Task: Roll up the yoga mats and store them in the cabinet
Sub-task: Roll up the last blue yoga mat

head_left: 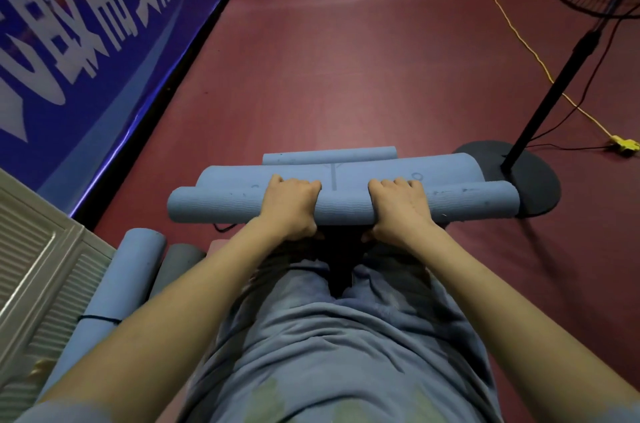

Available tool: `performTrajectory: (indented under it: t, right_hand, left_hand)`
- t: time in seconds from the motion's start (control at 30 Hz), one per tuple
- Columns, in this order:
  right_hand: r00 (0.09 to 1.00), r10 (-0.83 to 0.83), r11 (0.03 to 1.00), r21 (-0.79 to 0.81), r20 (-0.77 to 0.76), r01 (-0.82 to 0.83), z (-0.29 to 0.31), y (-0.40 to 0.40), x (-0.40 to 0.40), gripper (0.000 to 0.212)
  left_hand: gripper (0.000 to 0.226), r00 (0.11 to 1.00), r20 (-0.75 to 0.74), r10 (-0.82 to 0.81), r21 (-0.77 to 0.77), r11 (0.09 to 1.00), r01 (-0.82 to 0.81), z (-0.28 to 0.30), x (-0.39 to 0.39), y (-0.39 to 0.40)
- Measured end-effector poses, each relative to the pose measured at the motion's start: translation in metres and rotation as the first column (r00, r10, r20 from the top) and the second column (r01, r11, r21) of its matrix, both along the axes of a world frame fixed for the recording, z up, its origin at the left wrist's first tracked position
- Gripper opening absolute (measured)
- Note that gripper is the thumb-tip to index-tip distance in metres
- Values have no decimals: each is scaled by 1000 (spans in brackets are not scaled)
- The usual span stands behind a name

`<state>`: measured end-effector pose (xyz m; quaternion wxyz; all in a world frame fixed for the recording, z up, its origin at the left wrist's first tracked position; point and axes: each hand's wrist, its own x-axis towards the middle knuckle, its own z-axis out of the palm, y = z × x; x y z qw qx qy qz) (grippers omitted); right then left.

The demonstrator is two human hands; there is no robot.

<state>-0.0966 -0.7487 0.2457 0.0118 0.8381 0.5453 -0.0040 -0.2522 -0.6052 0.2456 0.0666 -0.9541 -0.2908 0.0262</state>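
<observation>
Maroon floor (363,69) spreads across the room, with a blue banner (86,24) along its left edge and a white louvred cabinet (38,267) at the near left. Right of centre stands a fan stand (554,93) on its dark round base (533,180). In the middle lies the blue yoga mat (343,204), partly rolled, a smaller blue roll (329,155) just behind it. Two rolled mats (135,280) lean beside the cabinet. Left hand (289,208) and right hand (398,209) both curl their grip over the mat's roll, fingers on top, thumbs underneath.
</observation>
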Motion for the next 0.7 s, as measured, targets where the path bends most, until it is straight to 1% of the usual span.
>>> performTrajectory:
  t: [0.07, 0.13, 0.23, 0.33, 0.47, 0.6, 0.7]
  right_hand:
    - [999, 9, 997, 72, 39, -11, -8, -1, 1, 71]
    - [998, 11, 990, 143, 61, -20, -16, -7, 1, 64]
    - [998, -2, 982, 187, 65, -10, -15, -17, -2, 55]
    - [999, 4, 978, 209, 36, -11, -10, -34, -14, 51]
    - [999, 28, 961, 276, -30, -18, -13, -81, -39, 45]
    - [998, 62, 937, 345, 11, -62, -23, -116, -58, 49]
    - [998, 53, 928, 366, 44, -66, -24, -106, -62, 61]
  left_hand:
    - [55, 999, -39, -14, -40, 999, 13, 9, 4, 5]
    - [44, 997, -65, -49, -47, 998, 46, 13, 6, 6]
    - [39, 991, -102, -86, -52, 995, 82, 20, 2, -2]
    - [34, 991, -99, -94, -38, 995, 91, 25, -12, -21]
    - [31, 984, -110, -141, -33, 990, 138, 28, -38, -62]
    - [30, 980, -139, -142, -63, 989, 134, 19, -55, -90]
    - [34, 984, -149, -95, -124, 989, 76, 23, -47, -84]
